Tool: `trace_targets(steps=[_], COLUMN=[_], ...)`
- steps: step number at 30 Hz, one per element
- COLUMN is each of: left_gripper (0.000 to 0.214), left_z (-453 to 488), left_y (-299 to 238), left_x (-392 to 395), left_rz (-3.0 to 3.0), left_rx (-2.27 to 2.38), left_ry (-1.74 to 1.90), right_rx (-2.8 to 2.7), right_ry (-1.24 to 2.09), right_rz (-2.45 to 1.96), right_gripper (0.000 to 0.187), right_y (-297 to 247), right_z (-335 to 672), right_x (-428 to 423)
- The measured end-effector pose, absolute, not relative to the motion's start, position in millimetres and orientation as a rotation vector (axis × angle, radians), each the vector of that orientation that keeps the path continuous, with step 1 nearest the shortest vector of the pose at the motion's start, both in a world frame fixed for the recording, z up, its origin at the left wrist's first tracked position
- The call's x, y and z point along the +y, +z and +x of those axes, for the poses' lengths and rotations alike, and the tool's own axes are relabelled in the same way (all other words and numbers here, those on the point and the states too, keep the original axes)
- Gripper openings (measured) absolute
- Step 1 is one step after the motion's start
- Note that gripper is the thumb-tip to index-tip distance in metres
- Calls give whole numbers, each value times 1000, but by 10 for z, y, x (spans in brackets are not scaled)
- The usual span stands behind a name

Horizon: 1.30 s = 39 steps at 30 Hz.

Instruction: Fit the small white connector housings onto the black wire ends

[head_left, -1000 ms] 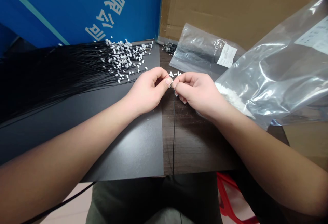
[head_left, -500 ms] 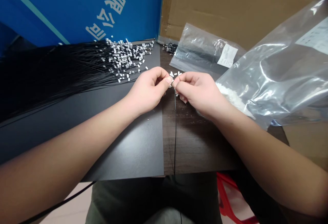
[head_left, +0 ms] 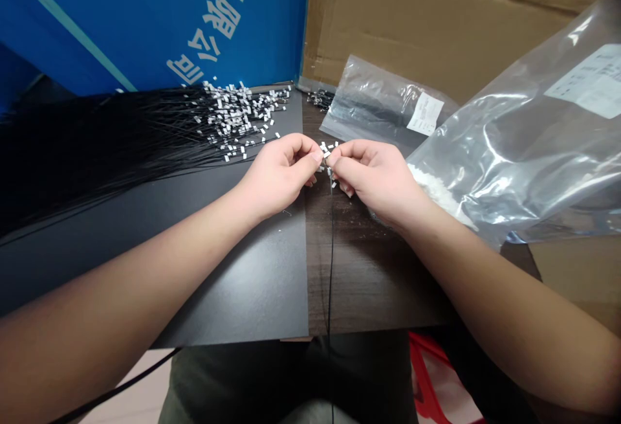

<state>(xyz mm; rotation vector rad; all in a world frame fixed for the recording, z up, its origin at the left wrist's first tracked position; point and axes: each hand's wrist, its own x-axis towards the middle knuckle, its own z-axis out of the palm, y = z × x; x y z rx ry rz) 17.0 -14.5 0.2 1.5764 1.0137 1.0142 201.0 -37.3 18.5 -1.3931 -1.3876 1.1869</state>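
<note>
My left hand (head_left: 284, 175) is closed in a pinch, its thumb and forefinger at a small white connector (head_left: 326, 154). Just to its right, my right hand (head_left: 376, 171) pinches the upper end of a thin black wire (head_left: 330, 236). The wire hangs from the fingertips, crosses the table and drops over its front edge. Both sets of fingertips nearly meet, and they hide how the wire end and connector join. A few loose white connectors (head_left: 334, 184) lie on the wood around and behind the fingertips.
Black wires (head_left: 107, 145) with white connectors (head_left: 233, 113) are heaped at the left. A flat clear bag (head_left: 369, 94) and a large clear bag (head_left: 524, 145) with white pieces (head_left: 439, 191) lie at the right. Blue (head_left: 121, 16) and brown boxes (head_left: 427, 16) stand behind.
The camera view has shifted slightly. Both hands keep their pinch at nearly the same spot, and a white connector shows more clearly between the fingertips.
</note>
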Motion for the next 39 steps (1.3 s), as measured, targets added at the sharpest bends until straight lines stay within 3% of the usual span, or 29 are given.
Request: trace_targets(steps=[17, 30, 39], left_gripper=[10, 28, 20], left_z=[157, 120, 160], left_y=[17, -37, -77], left_x=[-149, -111, -117], left_rz=[1620, 1658, 1653], left_rx=[1034, 969, 962], left_ry=[986, 979, 1044], right_rx=[-1392, -1498, -1423], right_ry=[1200, 1137, 1193], right_rz=[-1401, -1404, -1382], right_gripper=[9, 5, 9], right_y=[179, 217, 174], right_z=[2013, 1997, 1983], right_x=[-373, -401, -396])
